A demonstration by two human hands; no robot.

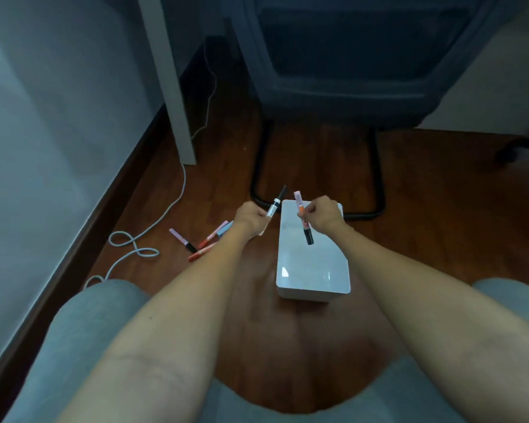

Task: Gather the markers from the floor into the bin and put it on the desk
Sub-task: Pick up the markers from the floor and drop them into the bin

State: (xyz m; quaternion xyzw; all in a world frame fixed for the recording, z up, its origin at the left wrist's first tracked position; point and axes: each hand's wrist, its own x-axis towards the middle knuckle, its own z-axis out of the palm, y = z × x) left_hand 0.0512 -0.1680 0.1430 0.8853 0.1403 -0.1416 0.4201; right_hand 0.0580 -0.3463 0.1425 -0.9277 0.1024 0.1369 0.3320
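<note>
A white rectangular bin (pixel 313 270) stands on the wooden floor between my forearms. My left hand (pixel 250 215) grips a white marker with a black cap (pixel 276 202), held at the bin's left far corner. My right hand (pixel 322 214) grips a pink and orange marker with a black end (pixel 303 220), held upright over the bin's far part. Several more markers lie on the floor left of the bin: a pink one with a black tip (pixel 182 239), an orange-pink one (pixel 215 234) and an orange one (pixel 200 253), partly hidden by my left forearm.
A white cable (pixel 141 245) loops over the floor at the left by the wall skirting. A white desk leg (pixel 177 111) stands behind it. A dark chair (pixel 342 56) with a black tube frame (pixel 258 178) sits just beyond the bin. My knees frame the bottom.
</note>
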